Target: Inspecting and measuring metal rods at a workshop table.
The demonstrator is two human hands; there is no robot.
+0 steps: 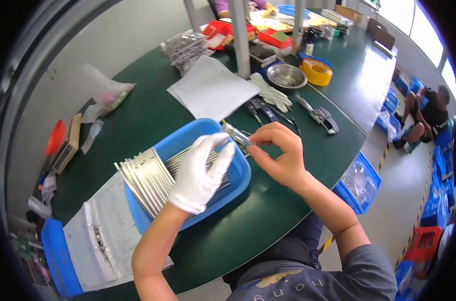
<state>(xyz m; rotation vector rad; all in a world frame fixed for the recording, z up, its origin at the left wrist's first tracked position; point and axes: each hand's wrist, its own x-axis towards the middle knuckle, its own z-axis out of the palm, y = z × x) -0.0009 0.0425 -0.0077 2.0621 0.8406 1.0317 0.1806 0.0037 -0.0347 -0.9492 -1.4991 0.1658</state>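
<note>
A short shiny cylinder [238,135], metal or clear plastic, is pinched at its near end between the thumb and fingers of my bare right hand [283,155]. My left hand [203,170], in a white glove, is curved with thumb and fingers apart. Its fingertips are beside the cylinder; whether they touch it I cannot tell. Below the left hand stands a blue mesh basket [230,188]. Inside are a row of slim silvery rods [147,180] and more thin metal pieces, partly hidden by the glove.
An open ring binder [95,246] lies left of the basket. Beyond it are paper sheets [213,90], a white glove [270,93], a metal bowl [287,76], yellow tape [316,71] and a caliper-like tool [321,115]. A blue floor bin [358,183] stands right; other people sit farther off.
</note>
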